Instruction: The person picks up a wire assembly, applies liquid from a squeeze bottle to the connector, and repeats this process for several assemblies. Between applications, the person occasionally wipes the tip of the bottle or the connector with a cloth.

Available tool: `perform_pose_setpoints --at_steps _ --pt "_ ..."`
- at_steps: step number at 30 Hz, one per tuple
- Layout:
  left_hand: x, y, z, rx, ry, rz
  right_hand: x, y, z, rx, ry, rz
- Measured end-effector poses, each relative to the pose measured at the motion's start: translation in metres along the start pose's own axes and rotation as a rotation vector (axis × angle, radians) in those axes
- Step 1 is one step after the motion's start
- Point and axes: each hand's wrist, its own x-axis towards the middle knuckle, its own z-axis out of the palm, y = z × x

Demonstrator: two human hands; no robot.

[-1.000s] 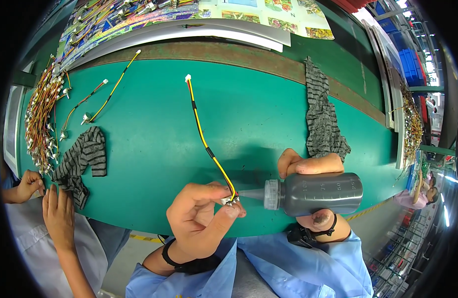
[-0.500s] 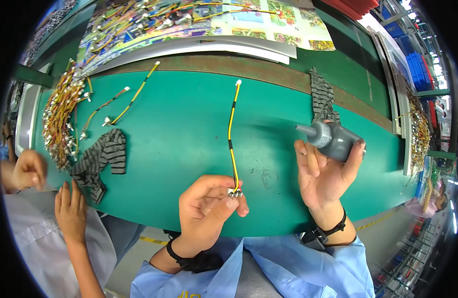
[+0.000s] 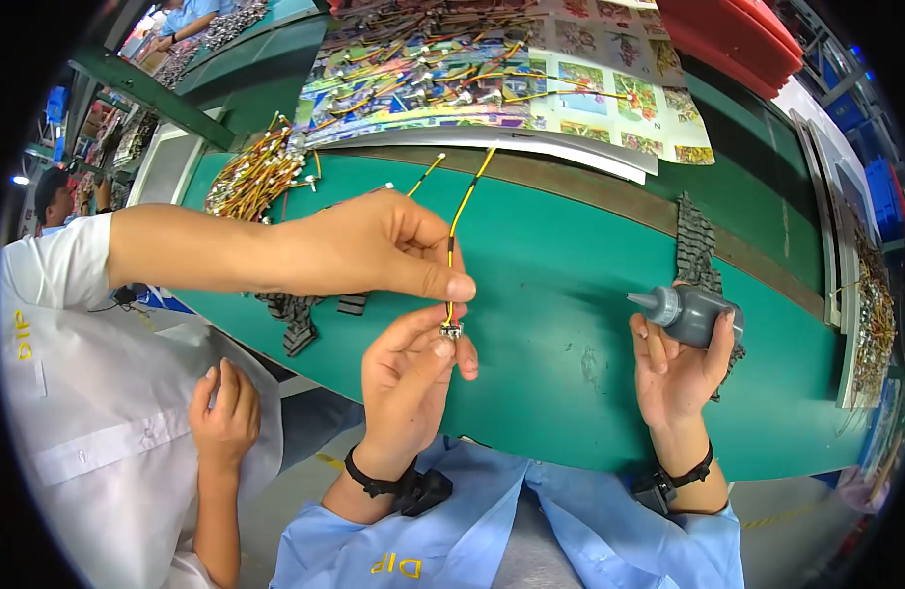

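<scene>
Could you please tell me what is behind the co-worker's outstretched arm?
The yellow-and-black cable shows above and below the thumb, which covers a short stretch. Part of a striped cloth shows below the forearm; the rest is covered and cannot be seen.

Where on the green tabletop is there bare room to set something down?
The widest bare patch of green tabletop lies between the left hand, pinching a wired part, and the right hand, holding a bottle; another, between the right hand and the wires at far right. Crowded: the left, with a co-worker's hand, striped cloth and wire pile.
</scene>
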Motion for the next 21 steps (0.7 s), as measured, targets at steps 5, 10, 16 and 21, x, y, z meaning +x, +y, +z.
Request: perform_pose_setpoints --at_steps 5,10,16,21 --pt "0.008 0.016 0.005 -0.056 0.085 0.019 0.0 0.001 0.002 0.023 -0.014 0.029" --pt "0.012 0.024 -0.011 -0.033 0.061 0.135 -0.001 0.003 0.005 0.043 -0.001 0.053" --pt "0.003 0.027 -0.058 0.617 0.109 0.283 0.0 0.003 0.001 0.161 -0.003 0.1" --pt "0.014 0.046 -0.091 0.917 0.409 0.283 0.001 0.01 0.002 0.203 0.003 0.161"
